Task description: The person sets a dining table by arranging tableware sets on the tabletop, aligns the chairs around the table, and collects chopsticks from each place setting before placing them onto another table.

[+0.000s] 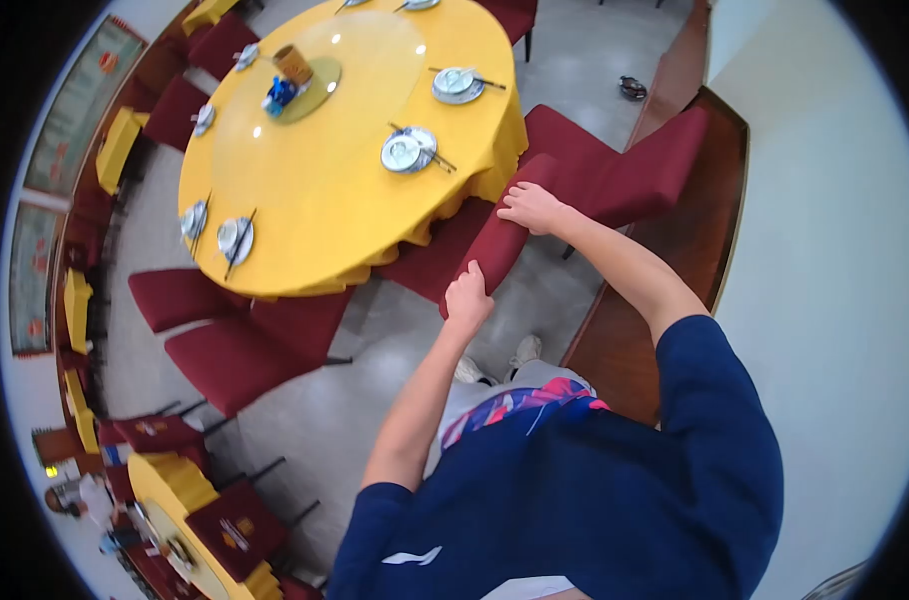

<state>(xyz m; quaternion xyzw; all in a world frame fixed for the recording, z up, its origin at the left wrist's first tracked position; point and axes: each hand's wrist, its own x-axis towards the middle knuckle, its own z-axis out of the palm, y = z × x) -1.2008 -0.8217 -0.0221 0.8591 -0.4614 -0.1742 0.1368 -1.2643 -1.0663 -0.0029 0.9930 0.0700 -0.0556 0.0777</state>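
Note:
Both hands are on the backrest of a dark red chair (500, 235) whose seat reaches under the edge of the round table (325, 215) with a yellow cloth. My left hand (468, 295) grips the near left end of the backrest, fingers wrapped over its top. Farther along, toward the other end, my right hand (533, 207) holds the same backrest with its fingers curled over it. Place settings of bowls, plates and chopsticks lie on the cloth, the closest one (405, 150) just beyond the chair.
Another red chair (615, 165) stands at the right, beside a brown wooden ledge (615, 350) and the pale wall. More red chairs (230, 360) are at the left. A person (97, 500) is by a second yellow table (170, 480) at lower left.

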